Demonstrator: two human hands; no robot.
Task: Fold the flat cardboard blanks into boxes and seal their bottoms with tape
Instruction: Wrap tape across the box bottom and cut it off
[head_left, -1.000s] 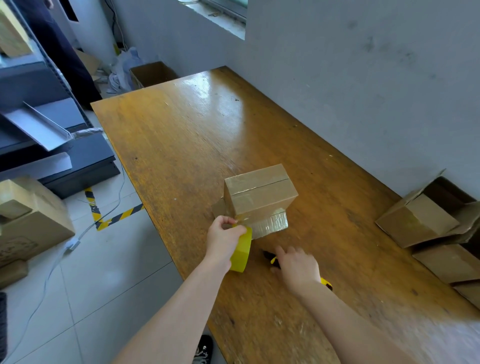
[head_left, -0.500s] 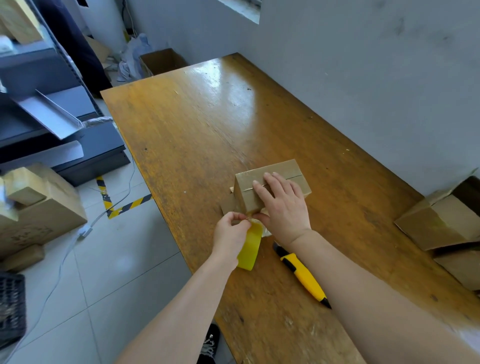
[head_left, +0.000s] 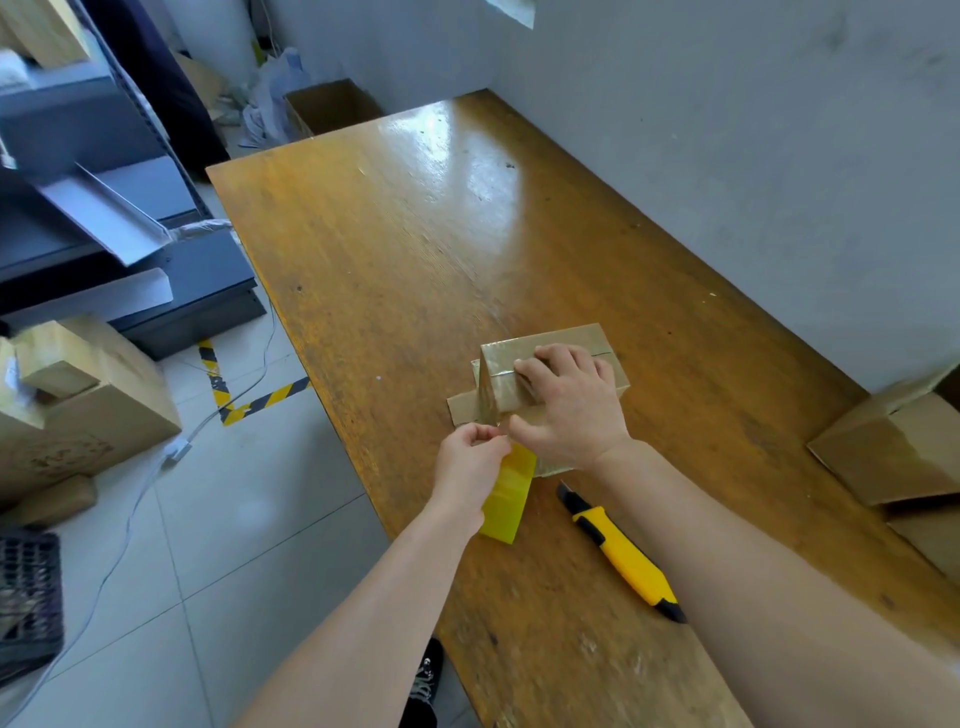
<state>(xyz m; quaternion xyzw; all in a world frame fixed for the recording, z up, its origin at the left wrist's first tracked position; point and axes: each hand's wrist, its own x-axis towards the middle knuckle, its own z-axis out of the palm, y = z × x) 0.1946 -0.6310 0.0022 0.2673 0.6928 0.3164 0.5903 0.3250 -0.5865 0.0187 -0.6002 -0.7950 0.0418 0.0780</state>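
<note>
Currently the cardboard box (head_left: 550, 371) sits bottom-up near the wooden table's (head_left: 415, 249) left edge, seam taped. Right hand (head_left: 569, 410) lies flat on top, fingers spread, gripping nothing. Left hand (head_left: 470, 462) pinches the yellow tape roll (head_left: 509, 493) just beside the box. Yellow utility knife (head_left: 621, 558) lies nearby; finished boxes (head_left: 893, 447) far right.

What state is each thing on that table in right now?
Cardboard box: folded up, taped along its seam, pressed down.
Right hand: flat on the box.
Left hand: gripping the tape roll.
Tape roll: yellow, held at the table's edge.
Utility knife: lying loose on the table; blade not visible.
Boxes at right: folded, flaps open.
</note>
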